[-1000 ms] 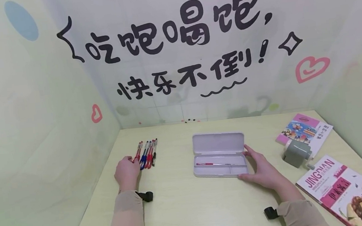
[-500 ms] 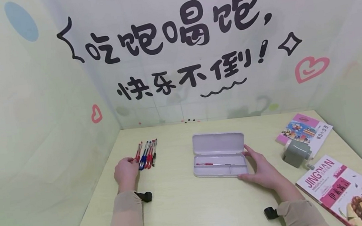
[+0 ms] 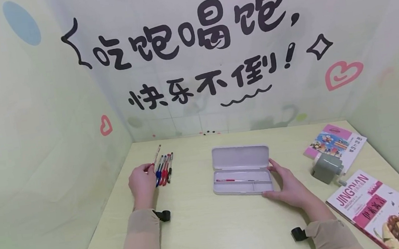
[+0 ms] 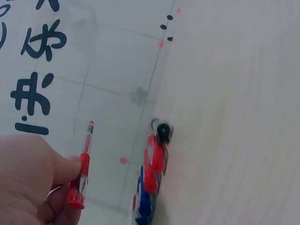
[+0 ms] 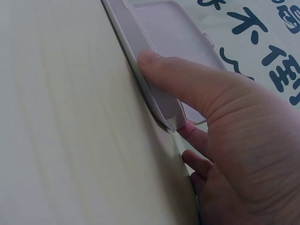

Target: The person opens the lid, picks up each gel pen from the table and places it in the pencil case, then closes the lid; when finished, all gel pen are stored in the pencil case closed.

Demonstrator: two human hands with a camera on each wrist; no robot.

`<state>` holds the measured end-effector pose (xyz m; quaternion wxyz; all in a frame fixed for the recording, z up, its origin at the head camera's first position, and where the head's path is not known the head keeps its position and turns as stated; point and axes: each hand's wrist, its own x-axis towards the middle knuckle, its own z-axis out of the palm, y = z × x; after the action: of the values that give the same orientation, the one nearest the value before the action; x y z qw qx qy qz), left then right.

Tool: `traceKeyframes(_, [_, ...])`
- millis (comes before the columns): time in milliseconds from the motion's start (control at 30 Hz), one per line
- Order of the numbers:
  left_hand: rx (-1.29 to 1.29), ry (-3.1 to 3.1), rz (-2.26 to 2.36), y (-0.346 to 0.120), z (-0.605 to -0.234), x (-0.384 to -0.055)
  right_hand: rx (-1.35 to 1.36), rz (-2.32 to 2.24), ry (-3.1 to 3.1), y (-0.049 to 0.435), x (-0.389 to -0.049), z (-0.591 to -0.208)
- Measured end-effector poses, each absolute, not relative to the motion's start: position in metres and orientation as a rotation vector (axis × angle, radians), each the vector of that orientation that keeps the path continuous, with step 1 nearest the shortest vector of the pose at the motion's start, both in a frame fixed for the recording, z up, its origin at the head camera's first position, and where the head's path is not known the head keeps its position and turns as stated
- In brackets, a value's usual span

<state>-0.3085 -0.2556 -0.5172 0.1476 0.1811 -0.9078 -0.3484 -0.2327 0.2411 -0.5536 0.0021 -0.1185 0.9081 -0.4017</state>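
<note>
My left hand (image 3: 142, 184) pinches a red pen (image 3: 157, 157) and holds it tilted above the table; the left wrist view shows the red pen (image 4: 82, 168) between thumb and fingers. Beside it lie several red, blue and black pens (image 3: 164, 170) in a row on the table, seen end-on as pens (image 4: 152, 176) in the left wrist view. An open white pencil case (image 3: 241, 170) sits mid-table with one red pen inside its tray. My right hand (image 3: 286, 183) holds the case's right end, the thumb (image 5: 187, 79) pressed on the pencil case (image 5: 154, 33) front wall.
A grey pencil sharpener (image 3: 326, 167) stands right of the case. Behind it lies a pink booklet (image 3: 335, 142), and a book (image 3: 386, 210) lies at the table's right front. Walls close in the pale table (image 3: 211, 230) at the left, back and right.
My left hand has picked one red pen out of the row and lifted it, tip pointing away. The right hand and the case have not moved.
</note>
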Motion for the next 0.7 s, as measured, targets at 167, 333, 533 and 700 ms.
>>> traceKeyframes(167, [0.332,-2.557,-1.079,-0.224,-0.503,-0.304,-0.384,-1.256,2.856,0.242,-0.234,-0.555])
traceKeyframes(333, [0.086,-2.556,-1.048,-0.187,-0.493,-0.3,-0.384,-1.253,2.857,0.242,-0.234,-0.555])
traceKeyframes(533, [-0.137,-2.574,-0.954,-0.143,-0.495,-0.297,-0.392,-1.278,2.85,0.243,-0.234,-0.555])
traceKeyframes(700, [-0.262,-2.616,-0.917,-0.116,-0.503,-0.291,-0.391,-1.293,2.837,0.243,-0.234,-0.556])
